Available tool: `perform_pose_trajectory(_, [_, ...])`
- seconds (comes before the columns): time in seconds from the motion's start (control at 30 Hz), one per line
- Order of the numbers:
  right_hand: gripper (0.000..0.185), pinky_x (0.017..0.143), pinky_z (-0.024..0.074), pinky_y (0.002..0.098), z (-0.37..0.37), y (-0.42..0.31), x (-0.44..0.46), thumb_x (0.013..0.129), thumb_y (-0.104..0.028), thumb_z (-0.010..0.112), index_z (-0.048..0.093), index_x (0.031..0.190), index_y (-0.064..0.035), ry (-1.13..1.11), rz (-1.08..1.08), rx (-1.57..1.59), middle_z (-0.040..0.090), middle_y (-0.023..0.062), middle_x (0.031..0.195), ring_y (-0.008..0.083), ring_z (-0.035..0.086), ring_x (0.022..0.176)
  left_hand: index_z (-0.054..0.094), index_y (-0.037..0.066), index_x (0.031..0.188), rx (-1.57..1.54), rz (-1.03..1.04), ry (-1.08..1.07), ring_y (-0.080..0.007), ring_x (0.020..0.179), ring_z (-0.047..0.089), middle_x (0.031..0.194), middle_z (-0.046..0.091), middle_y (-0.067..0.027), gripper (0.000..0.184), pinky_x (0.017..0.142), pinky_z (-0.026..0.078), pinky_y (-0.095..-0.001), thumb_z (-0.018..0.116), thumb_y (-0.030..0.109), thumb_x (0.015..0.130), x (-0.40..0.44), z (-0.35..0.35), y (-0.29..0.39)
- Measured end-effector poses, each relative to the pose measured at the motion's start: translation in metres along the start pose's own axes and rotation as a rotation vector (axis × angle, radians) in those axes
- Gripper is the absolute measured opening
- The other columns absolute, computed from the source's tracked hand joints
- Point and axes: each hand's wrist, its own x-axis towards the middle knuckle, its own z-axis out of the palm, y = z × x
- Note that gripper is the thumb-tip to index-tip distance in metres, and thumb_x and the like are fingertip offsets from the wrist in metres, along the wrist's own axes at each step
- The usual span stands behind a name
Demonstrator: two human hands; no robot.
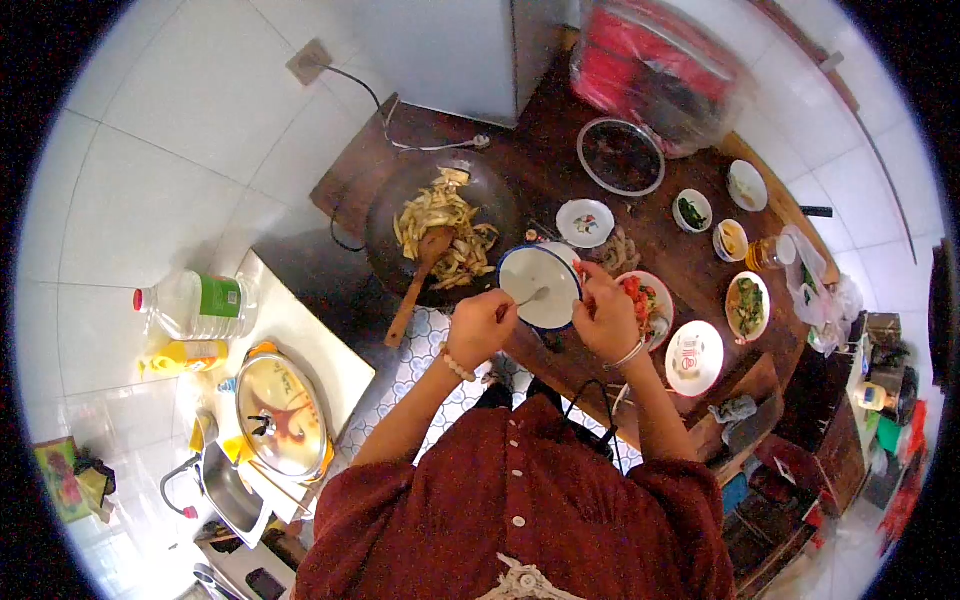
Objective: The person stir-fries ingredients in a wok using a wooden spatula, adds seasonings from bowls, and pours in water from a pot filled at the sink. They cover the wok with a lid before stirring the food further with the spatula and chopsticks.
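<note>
My right hand (607, 315) grips the edge of a white bowl (535, 265) with a blue rim. In my closed left hand (480, 328) is the handle of a spoon (541, 294), whose head rests inside that bowl. The bowl looks pale inside; I cannot tell what it contains. To the left of it stands a dark wok (390, 190) with cooked strips of food (440, 215) in it. A wooden spatula (408, 300) leans in the wok, its handle pointing toward me. Just beyond my right hand is a plate of chopped red and green food (640, 296).
A small flowered plate (586, 223) and a glass lid (621, 157) lie behind the bowl. Several small bowls, including one of greens (692, 210), and an oval dish (694, 358) stand to the right. On the left counter are an oil jug (205, 305) and a lidded pan (283, 410).
</note>
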Motion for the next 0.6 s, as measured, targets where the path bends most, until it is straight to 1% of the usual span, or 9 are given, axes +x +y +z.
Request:
perform_pose_trajectory(0.03, [0.014, 0.075, 0.0452, 0.0417, 0.000, -0.002, 0.000, 0.067, -0.007, 0.055, 0.045, 0.066, 0.0020, -0.001, 0.002, 0.030, 0.050, 0.0272, 0.110, 0.0414, 0.053, 0.089, 0.057, 0.002, 0.068, 0.037, 0.021, -0.004, -0.0296, 0.058, 0.059, 0.064, 0.058, -0.0140, 0.006, 0.052, 0.047, -0.0343, 0.060, 0.008, 0.070, 0.000, 0.002, 0.000])
perform_pose_trajectory(0.2, [0.013, 0.073, 0.0459, 0.0417, 0.001, -0.004, -0.002, 0.067, -0.008, 0.055, 0.045, 0.067, 0.0010, -0.035, -0.023, -0.015, 0.049, 0.0255, 0.112, 0.0405, 0.054, 0.086, 0.058, 0.002, 0.068, 0.054, 0.049, -0.017, -0.0296, 0.058, 0.059, 0.064, 0.058, -0.0153, 0.006, 0.052, 0.047, -0.0341, 0.059, 0.008, 0.070, 0.000, 0.009, 0.000])
perform_pose_trajectory(0.3, [0.013, 0.073, 0.0459, 0.0418, 0.001, -0.004, -0.002, 0.067, -0.008, 0.055, 0.045, 0.068, 0.0010, -0.017, -0.031, -0.031, 0.049, 0.0252, 0.113, 0.0399, 0.055, 0.086, 0.059, 0.001, 0.070, -0.090, -0.062, -0.010, -0.0254, 0.055, 0.059, 0.063, 0.059, -0.0153, 0.009, 0.053, 0.047, -0.0318, 0.060, 0.010, 0.070, -0.001, 0.016, -0.013])
perform_pose_trajectory(0.37, [0.013, 0.074, 0.0458, 0.0416, 0.001, -0.003, -0.002, 0.067, -0.007, 0.055, 0.045, 0.069, 0.0011, -0.014, -0.029, -0.030, 0.049, 0.0251, 0.113, 0.0396, 0.055, 0.087, 0.060, -0.001, 0.070, -0.227, -0.233, -0.028, -0.0178, 0.053, 0.058, 0.062, 0.060, -0.0114, 0.012, 0.053, 0.046, -0.0278, 0.060, 0.011, 0.070, -0.002, 0.018, -0.024])
perform_pose_trajectory(0.4, [0.013, 0.074, 0.0458, 0.0413, 0.000, -0.003, -0.002, 0.067, -0.007, 0.055, 0.045, 0.069, 0.0013, -0.007, -0.021, -0.034, 0.049, 0.0250, 0.113, 0.0395, 0.054, 0.088, 0.060, -0.001, 0.070, -0.227, -0.233, -0.027, -0.0178, 0.053, 0.058, 0.062, 0.060, -0.0114, 0.012, 0.053, 0.046, -0.0278, 0.060, 0.011, 0.070, -0.002, 0.018, -0.026])
perform_pose_trajectory(0.47, [0.012, 0.075, 0.0457, 0.0409, -0.001, -0.001, 0.000, 0.067, -0.006, 0.054, 0.045, 0.069, 0.0015, 0.000, -0.016, -0.037, 0.050, 0.0250, 0.112, 0.0393, 0.054, 0.089, 0.060, -0.002, 0.070, -0.435, -0.430, -0.061, -0.0120, 0.052, 0.053, 0.061, 0.058, -0.0052, 0.014, 0.050, 0.043, -0.0242, 0.060, 0.012, 0.072, -0.003, 0.016, -0.031])
perform_pose_trajectory(0.5, [0.012, 0.075, 0.0455, 0.0408, -0.001, 0.001, -0.001, 0.066, -0.006, 0.054, 0.045, 0.069, 0.0018, 0.011, -0.015, -0.028, 0.050, 0.0249, 0.112, 0.0391, 0.054, 0.089, 0.060, -0.002, 0.070, -0.434, -0.430, -0.060, -0.0120, 0.052, 0.053, 0.061, 0.058, -0.0052, 0.014, 0.050, 0.043, -0.0242, 0.060, 0.012, 0.072, -0.003, 0.013, -0.030])
perform_pose_trajectory(0.57, [0.011, 0.075, 0.0454, 0.0406, -0.001, 0.009, 0.000, 0.066, -0.005, 0.054, 0.045, 0.069, 0.0020, 0.022, -0.019, -0.016, 0.050, 0.0248, 0.111, 0.0389, 0.054, 0.090, 0.061, -0.001, 0.071, -0.758, -0.647, -0.076, -0.0087, 0.050, 0.049, 0.061, 0.056, -0.0020, 0.013, 0.046, 0.038, -0.0208, 0.060, 0.011, 0.073, -0.003, 0.003, -0.029])
perform_pose_trajectory(0.6, [0.013, 0.071, 0.0450, 0.0381, -0.001, 0.013, 0.000, 0.067, -0.004, 0.055, 0.044, 0.067, 0.0017, 0.051, -0.012, -0.033, 0.052, 0.0228, 0.111, 0.0365, 0.055, 0.084, 0.061, -0.001, 0.071, -0.754, -0.645, -0.069, -0.0087, 0.050, 0.049, 0.061, 0.056, -0.0020, 0.013, 0.046, 0.038, -0.0208, 0.060, 0.011, 0.073, -0.004, -0.004, -0.034])
